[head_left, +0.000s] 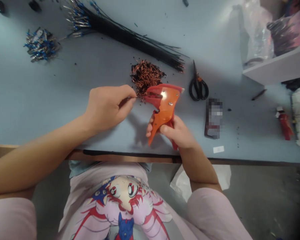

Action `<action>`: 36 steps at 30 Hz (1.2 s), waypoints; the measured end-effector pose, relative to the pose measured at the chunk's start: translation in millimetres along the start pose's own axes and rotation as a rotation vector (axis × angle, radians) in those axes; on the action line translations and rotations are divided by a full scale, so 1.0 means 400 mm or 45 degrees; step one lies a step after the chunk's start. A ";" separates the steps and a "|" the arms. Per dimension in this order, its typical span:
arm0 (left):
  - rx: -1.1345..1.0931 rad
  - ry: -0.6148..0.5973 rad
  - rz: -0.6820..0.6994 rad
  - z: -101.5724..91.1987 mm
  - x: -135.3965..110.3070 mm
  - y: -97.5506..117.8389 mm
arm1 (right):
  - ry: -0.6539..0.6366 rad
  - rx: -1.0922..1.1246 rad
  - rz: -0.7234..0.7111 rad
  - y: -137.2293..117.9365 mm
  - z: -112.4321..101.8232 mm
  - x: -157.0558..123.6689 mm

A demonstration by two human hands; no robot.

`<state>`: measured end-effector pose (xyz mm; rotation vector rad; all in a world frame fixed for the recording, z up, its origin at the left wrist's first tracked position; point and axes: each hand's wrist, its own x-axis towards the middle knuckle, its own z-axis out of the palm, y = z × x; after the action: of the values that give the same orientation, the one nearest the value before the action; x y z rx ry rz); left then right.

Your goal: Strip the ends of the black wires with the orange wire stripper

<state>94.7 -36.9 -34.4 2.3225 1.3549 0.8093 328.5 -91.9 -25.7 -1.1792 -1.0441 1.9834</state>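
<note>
My right hand is wrapped round the handles of an orange and red wire stripper, whose jaws point left. Just left of those jaws, my left hand is closed in a pinch. A thin dark wire end pokes out from its fingertips towards the jaws; most of it is hidden by the hand. Behind the jaws lies a pile of copper and black wire scraps. Farther back stretches a bundle of black wires with blue and silver terminals at its left end.
Black-handled scissors lie right of the stripper, near a blurred-out dark object. A heap of blue and silver terminals sits at the back left. To the right are a white bin, a pen and a red tool.
</note>
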 end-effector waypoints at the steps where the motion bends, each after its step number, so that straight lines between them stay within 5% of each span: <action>1: 0.031 0.026 0.002 -0.002 0.001 -0.002 | 0.025 0.034 -0.019 -0.005 -0.005 0.001; 8: 0.184 -0.002 0.312 0.008 -0.012 0.014 | 0.394 -0.008 -0.209 -0.003 0.005 0.015; 12: 0.200 0.041 0.494 0.026 -0.026 0.031 | 0.427 -0.077 -0.266 0.006 0.028 0.021; 21: 0.184 -0.126 0.546 0.035 -0.037 0.043 | 0.455 -0.249 -0.258 -0.003 0.043 0.016; 24: 0.203 -0.002 0.419 0.019 -0.020 0.024 | 0.589 -0.222 -0.330 -0.015 0.011 0.017; 27: -0.113 0.025 0.103 0.004 0.004 -0.002 | 0.663 -0.143 -0.368 -0.028 -0.029 0.025; 31: -0.566 -0.058 -0.260 0.002 0.022 -0.013 | 0.508 -0.038 -0.212 -0.029 -0.054 0.039; 36: -0.810 -0.096 -0.396 0.008 0.024 0.002 | 0.407 0.049 -0.098 -0.020 -0.046 0.043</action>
<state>100.9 -28.7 -33.7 1.5946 1.1655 0.8799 338.5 -68.2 -31.7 -1.3597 -0.8694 1.6789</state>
